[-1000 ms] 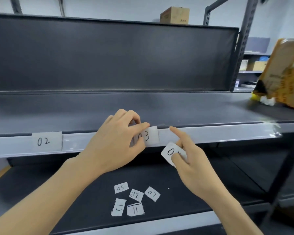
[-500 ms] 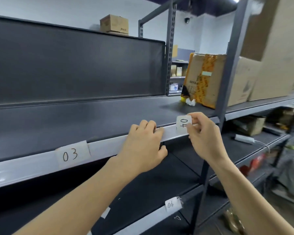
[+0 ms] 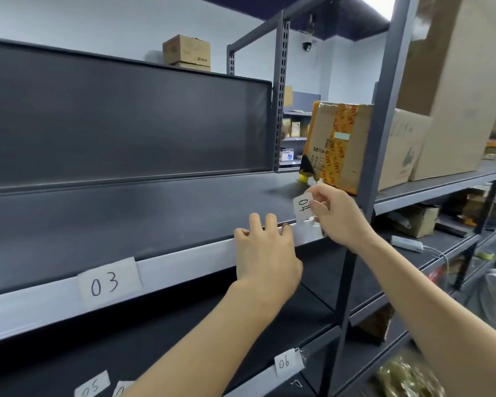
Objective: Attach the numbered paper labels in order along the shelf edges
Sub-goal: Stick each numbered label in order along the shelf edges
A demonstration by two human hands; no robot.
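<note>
My right hand (image 3: pixel 337 214) pinches the white paper label 04 (image 3: pixel 302 207), turned on its side, just above the pale front strip of the shelf edge (image 3: pixel 184 263), near the upright post (image 3: pixel 380 133). Left of it, my left hand (image 3: pixel 265 253) grips that strip, its fingertips hooked over the top. Label 03 (image 3: pixel 109 282) is stuck on the strip further left. On the lower shelf's edge sits label 06 (image 3: pixel 287 362). Loose labels, one reading 05 (image 3: pixel 90 386), lie on the lower shelf at the bottom left.
A taped cardboard box (image 3: pixel 338 144) stands on the shelf right behind my right hand. More boxes (image 3: pixel 453 90) fill the bay to the right. A white adapter with a cable (image 3: pixel 407 243) lies on the lower right shelf. A small box (image 3: pixel 187 53) tops the rack.
Since a second ago, the view swung right from label 03. Both hands moved right along the strip, and my right hand lifted label 04 from below the edge to just above it.
</note>
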